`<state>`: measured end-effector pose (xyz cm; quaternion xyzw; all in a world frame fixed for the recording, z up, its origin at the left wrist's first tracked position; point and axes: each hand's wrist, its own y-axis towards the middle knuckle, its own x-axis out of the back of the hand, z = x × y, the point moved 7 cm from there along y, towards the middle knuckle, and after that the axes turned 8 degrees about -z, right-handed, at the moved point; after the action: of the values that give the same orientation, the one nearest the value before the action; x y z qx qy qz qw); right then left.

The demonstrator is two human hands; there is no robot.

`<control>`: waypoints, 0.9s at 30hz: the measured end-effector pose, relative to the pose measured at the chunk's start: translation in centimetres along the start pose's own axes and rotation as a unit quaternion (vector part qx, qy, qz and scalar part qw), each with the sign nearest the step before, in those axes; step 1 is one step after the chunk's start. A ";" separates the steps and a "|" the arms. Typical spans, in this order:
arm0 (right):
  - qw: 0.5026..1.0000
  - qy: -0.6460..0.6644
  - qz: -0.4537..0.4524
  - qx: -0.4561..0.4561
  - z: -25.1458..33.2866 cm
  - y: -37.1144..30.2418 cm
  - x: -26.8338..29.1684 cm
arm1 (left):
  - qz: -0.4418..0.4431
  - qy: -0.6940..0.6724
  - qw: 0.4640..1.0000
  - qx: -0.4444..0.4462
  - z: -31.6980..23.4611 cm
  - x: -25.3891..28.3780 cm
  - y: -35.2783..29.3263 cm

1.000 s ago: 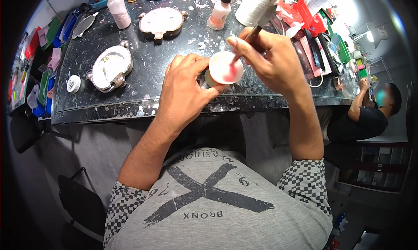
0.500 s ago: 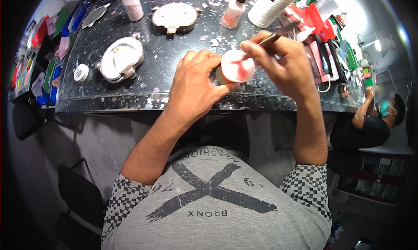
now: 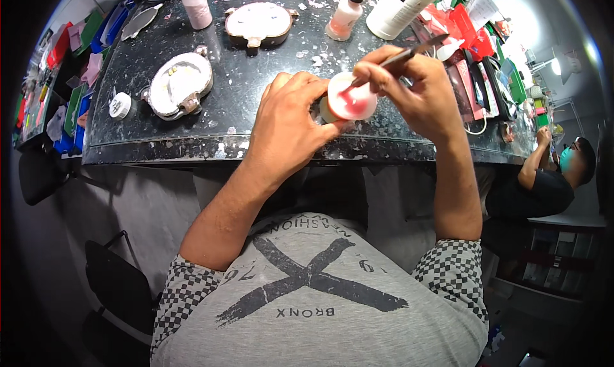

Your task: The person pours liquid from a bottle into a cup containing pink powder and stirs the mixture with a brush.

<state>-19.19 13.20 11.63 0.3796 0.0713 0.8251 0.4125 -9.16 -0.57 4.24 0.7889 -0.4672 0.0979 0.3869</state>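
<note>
My left hand [image 3: 288,117] is closed round the side of a small pale mixing cup [image 3: 341,85], held just above the near edge of the bench. Inside the cup lies a pinkish-red mix, deeper red in streaks. My right hand [image 3: 422,95] grips a dark metal spatula [image 3: 419,48] between thumb and fingers. The spatula's lower end reaches into the cup and its other end points up to the right. To the left of my hands sits a dental flask half [image 3: 193,103] filled with white plaster; another flask half [image 3: 262,39] stands farther back.
A bottle of pink powder [image 3: 196,9], a bottle of pink liquid [image 3: 344,18] and a large white bottle [image 3: 396,12] stand at the back. A small white cap [image 3: 119,106] lies far left. Red packaging [image 3: 470,31] clutters the right. A masked co-worker [image 3: 537,181] sits at far right.
The spatula has shifted within the cup, and the red in the mix has spread wider and moved. My left hand keeps its hold on the cup.
</note>
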 end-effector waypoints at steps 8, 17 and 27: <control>1.000 -0.011 0.010 0.006 0.0 -0.4 0.3 | 0.005 -0.006 1.000 0.008 -0.2 0.2 -0.1; 0.998 -0.027 -0.027 -0.052 -0.3 -0.2 1.0 | -0.002 -0.001 1.000 0.018 -0.1 0.1 -0.1; 0.998 -0.060 0.013 0.024 0.7 0.0 0.1 | 0.001 -0.005 1.000 0.015 -0.2 0.1 -0.1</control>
<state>-18.80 13.12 12.17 0.4391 0.0616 0.8044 0.3955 -9.01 -0.53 4.39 0.7949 -0.4682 0.1012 0.3723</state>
